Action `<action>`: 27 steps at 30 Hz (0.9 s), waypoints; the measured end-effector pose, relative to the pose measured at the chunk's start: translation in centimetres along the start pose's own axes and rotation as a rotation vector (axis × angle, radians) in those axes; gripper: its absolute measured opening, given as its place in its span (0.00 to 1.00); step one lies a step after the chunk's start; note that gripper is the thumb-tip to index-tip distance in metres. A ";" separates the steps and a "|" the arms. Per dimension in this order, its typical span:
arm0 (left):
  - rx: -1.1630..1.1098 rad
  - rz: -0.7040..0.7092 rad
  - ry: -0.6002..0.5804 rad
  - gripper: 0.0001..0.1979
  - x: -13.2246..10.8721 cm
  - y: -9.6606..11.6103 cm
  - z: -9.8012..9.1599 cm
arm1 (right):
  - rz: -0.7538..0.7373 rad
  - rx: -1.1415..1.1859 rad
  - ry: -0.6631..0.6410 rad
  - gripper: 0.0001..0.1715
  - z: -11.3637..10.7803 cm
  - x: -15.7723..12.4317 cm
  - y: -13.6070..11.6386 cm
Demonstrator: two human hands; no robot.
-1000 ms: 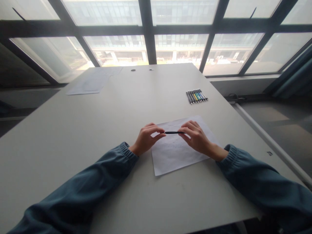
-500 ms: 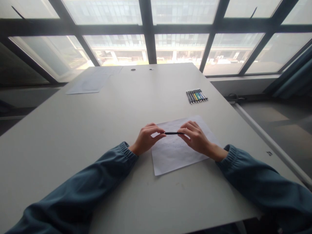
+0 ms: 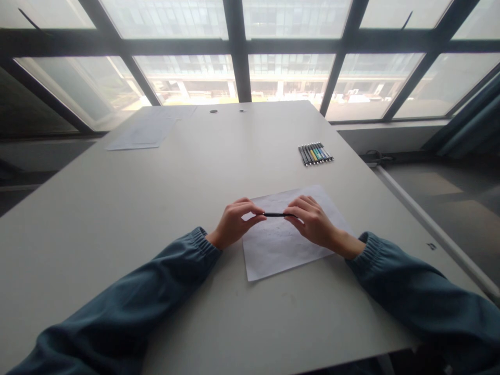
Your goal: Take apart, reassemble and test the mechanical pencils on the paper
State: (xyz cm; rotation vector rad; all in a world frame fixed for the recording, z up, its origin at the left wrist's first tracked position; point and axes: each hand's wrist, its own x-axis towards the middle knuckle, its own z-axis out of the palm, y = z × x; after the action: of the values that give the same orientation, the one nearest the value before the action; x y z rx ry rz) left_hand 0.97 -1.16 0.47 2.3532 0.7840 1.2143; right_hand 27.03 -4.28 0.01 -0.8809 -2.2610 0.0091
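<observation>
Pen (image 3: 274,214) lies nearly level between the two hands, over the paper (image 3: 281,260) on the near part of the counter (image 3: 175,182); whether it touches the paper I cannot tell. The left hand (image 3: 235,219) pinches its left end and the right hand (image 3: 314,221) its right end, so each grip is narrow, closed on the pen. To hold it well, I'd judge, use light, matched pressure at both ends: tugging could let the barrel slip, while pushing inward could jolt it sideways. No brand or label can be read on it, nor on the row of pens (image 3: 315,154) farther off to the right. The paper bears faint marks, too pale to read; the sheets (image 3: 142,130) at far left show nothing legible.
</observation>
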 end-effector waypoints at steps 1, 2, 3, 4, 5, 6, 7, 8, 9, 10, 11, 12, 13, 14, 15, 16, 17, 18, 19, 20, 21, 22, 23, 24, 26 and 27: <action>-0.004 0.006 0.000 0.06 0.0 0.0 0.0 | 0.003 0.004 -0.003 0.04 0.0 0.0 0.0; -0.009 0.012 0.001 0.06 0.0 0.0 0.0 | 0.007 0.009 -0.006 0.04 0.1 0.0 0.0; -0.014 0.021 0.002 0.06 0.0 0.0 0.0 | 0.010 0.014 -0.011 0.04 0.1 -0.1 0.0; -0.017 0.030 0.003 0.06 0.0 0.0 0.0 | 0.012 0.021 -0.017 0.04 0.1 -0.1 0.0; -0.020 0.042 0.004 0.06 0.0 0.0 0.0 | 0.013 0.029 -0.024 0.05 0.1 -0.1 0.0; -0.022 0.054 0.005 0.06 0.1 0.0 0.0 | 0.012 0.036 -0.031 0.05 0.2 -0.1 0.0; -0.024 0.067 0.005 0.05 0.1 0.0 0.0 | 0.012 0.042 -0.040 0.05 0.2 -0.1 0.0; -0.025 0.081 0.003 0.05 0.1 0.0 -0.1 | 0.013 0.046 -0.048 0.05 0.2 -0.1 0.0; -0.025 0.094 0.000 0.05 0.2 0.0 -0.1 | 0.015 0.049 -0.055 0.06 0.2 -0.1 0.0; -0.024 0.105 -0.004 0.05 0.2 0.1 -0.1 | 0.019 0.050 -0.063 0.06 0.3 -0.1 0.0; -0.022 0.115 -0.008 0.05 0.3 0.1 -0.1 | 0.025 0.050 -0.071 0.06 0.3 0.0 0.0; -0.017 0.122 -0.011 0.05 0.3 0.1 -0.2 | 0.031 0.051 -0.080 0.06 0.3 0.0 0.0; -0.011 0.126 -0.012 0.05 0.3 0.1 -0.2 | 0.035 0.051 -0.090 0.06 0.4 0.0 0.0; -0.003 0.127 -0.010 0.05 0.3 0.1 -0.2 | 0.038 0.049 -0.098 0.06 0.4 0.0 -0.1; 0.006 0.125 -0.008 0.05 0.3 0.1 -0.2 | 0.041 0.047 -0.103 0.06 0.4 0.0 0.0; 0.014 0.122 -0.006 0.05 0.3 0.2 -0.2 | 0.043 0.044 -0.105 0.06 0.4 0.0 0.0; 0.020 0.116 -0.005 0.05 0.3 0.2 -0.1 | 0.044 0.041 -0.104 0.06 0.4 0.0 0.0; 0.022 0.109 -0.006 0.05 0.3 0.3 -0.1 | 0.045 0.038 -0.101 0.06 0.4 0.0 0.0; 0.022 0.101 -0.008 0.05 0.3 0.3 -0.1 | 0.048 0.035 -0.098 0.06 0.4 -0.1 0.0; 0.019 0.092 -0.011 0.05 0.2 0.3 -0.1 | 0.049 0.033 -0.096 0.06 0.4 -0.1 0.0; 0.016 0.082 -0.015 0.05 0.2 0.4 0.0 | 0.049 0.034 -0.095 0.06 0.4 -0.1 0.1; 0.012 0.072 -0.019 0.06 0.2 0.4 0.0 | 0.050 0.036 -0.093 0.06 0.4 -0.1 0.1; 0.010 0.061 -0.023 0.06 0.1 0.3 0.0 | 0.051 0.038 -0.092 0.05 0.4 -0.1 0.1; 0.009 0.050 -0.029 0.07 0.1 0.3 0.0 | 0.051 0.040 -0.091 0.05 0.4 -0.1 0.1; 0.010 0.032 -0.045 0.12 0.0 0.1 0.0 | 0.049 0.042 -0.090 0.05 0.4 -0.1 0.1; 0.012 0.023 -0.055 0.15 -0.1 0.0 0.0 | 0.051 0.039 -0.088 0.05 0.4 -0.1 0.1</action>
State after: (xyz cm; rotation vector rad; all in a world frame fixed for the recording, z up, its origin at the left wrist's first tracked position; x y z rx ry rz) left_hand 0.96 -1.20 0.43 2.4013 0.7502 1.1517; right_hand 26.95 -4.20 -0.36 -0.9330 -2.3108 0.1170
